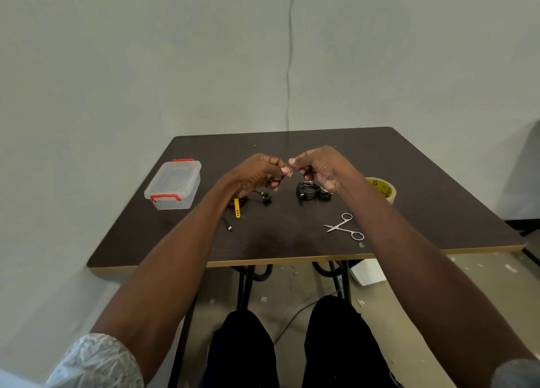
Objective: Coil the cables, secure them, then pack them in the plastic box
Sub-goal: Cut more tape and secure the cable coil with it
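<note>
My left hand [258,172] and my right hand [320,168] are raised above the table, fingertips pinched together on a small piece of clear tape [287,172] stretched between them. Below my right hand a coiled black cable bundle [309,190] lies on the dark table [292,235]. Under my left hand lies a loose black cable [264,197] with a yellow strap [237,208]; its plug end [228,224] lies toward me. The clear plastic box [174,184] with red latches stands shut at the left.
Small scissors [344,227] lie open near the front right of the table. A roll of yellow tape [381,189] sits at the right, partly behind my right forearm. The wall is close behind the table. My knees are below the front edge.
</note>
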A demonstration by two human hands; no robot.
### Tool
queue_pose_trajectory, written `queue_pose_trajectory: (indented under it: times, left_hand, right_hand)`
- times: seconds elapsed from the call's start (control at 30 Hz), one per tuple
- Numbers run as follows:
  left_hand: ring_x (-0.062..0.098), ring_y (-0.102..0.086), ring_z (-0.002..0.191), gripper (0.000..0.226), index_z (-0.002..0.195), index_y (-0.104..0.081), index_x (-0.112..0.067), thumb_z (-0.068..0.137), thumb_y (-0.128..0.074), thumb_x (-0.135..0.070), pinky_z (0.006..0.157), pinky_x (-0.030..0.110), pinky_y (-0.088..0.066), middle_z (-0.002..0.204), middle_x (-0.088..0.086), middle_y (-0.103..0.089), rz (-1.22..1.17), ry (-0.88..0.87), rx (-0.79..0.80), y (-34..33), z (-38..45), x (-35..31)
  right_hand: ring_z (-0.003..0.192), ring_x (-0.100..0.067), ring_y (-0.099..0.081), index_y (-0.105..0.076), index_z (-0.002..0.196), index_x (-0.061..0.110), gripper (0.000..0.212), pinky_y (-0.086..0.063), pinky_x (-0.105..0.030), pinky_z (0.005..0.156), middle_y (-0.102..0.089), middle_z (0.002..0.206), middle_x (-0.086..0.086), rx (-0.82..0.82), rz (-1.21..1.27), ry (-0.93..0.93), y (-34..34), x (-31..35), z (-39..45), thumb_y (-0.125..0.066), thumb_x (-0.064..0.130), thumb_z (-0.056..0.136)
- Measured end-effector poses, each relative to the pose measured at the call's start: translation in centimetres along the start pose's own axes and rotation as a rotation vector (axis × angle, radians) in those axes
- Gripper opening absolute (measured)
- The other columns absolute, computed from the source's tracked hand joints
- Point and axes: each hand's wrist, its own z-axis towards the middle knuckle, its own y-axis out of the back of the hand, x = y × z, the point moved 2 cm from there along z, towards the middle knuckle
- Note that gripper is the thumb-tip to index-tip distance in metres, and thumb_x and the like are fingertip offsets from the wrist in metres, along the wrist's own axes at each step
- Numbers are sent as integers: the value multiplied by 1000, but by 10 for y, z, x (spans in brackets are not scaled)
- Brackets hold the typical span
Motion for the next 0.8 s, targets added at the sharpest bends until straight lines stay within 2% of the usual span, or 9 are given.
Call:
queue_pose_trajectory:
  times: [0.13,0.23,0.33,0.4,0.47,0.57,0.67,0.8]
  left_hand:
    - [16,-46,59,13,83,-65,-4,88,-65,-16,62,32,-52,66,5,-46,-75,51,-31,8,-7,5]
    - [14,-47,58,22,86,-64,-5,95,-56,-23,60,31,-54,66,3,-46,-246,158,-64,9,-10,9]
    - [12,-50,52,30,85,-63,-6,98,-49,-28,57,29,-55,60,1,-49,-344,264,-116,13,-12,8]
    - [11,-51,50,30,85,-63,-6,98,-47,-27,57,28,-55,58,0,-51,-341,323,-129,16,-14,6]
    - [9,-50,51,27,83,-63,-8,97,-50,-26,58,27,-55,58,-1,-52,-322,381,-133,19,-15,3]
    - [8,-47,52,19,77,-62,-10,91,-59,-22,59,27,-55,60,-1,-51,-314,433,-157,24,-17,-1]
    - [8,-48,53,23,77,-63,-9,94,-56,-22,58,26,-54,60,-1,-51,-324,481,-184,30,-18,2]
    - [10,-49,53,25,76,-64,-6,94,-56,-21,56,25,-55,61,1,-51,-396,521,-215,34,-21,3]
  right_hand:
    - [55,-13,-44,-68,70,7,14,-38,-25,53,-56,58,-3,-36,-176,199,-11,-2,-2,-74,8,82]
    - [63,-18,-45,-70,75,6,11,-36,-32,61,-58,62,-3,-54,-238,302,-19,-7,1,-71,13,84]
    - [68,-17,-53,-69,80,3,15,-39,-29,61,-66,70,-10,-37,-249,348,-25,-6,3,-72,17,85]
    - [69,-17,-59,-69,82,0,15,-43,-25,63,-71,76,-16,-24,-262,380,-30,-6,2,-71,14,86]
    - [70,-17,-63,-69,82,-1,12,-47,-27,69,-72,78,-17,-16,-267,410,-34,-6,3,-72,11,84]
    - [74,-17,-62,-68,84,0,9,-48,-26,72,-71,78,-14,25,-284,418,-38,-4,4,-75,6,81]
    - [75,-18,-63,-69,83,0,6,-50,-27,73,-71,80,-12,28,-327,453,-42,-3,3,-74,0,80]
    - [73,-21,-68,-71,77,10,5,-53,-33,71,-73,76,-4,-55,-420,537,-51,-5,2,-72,8,82]
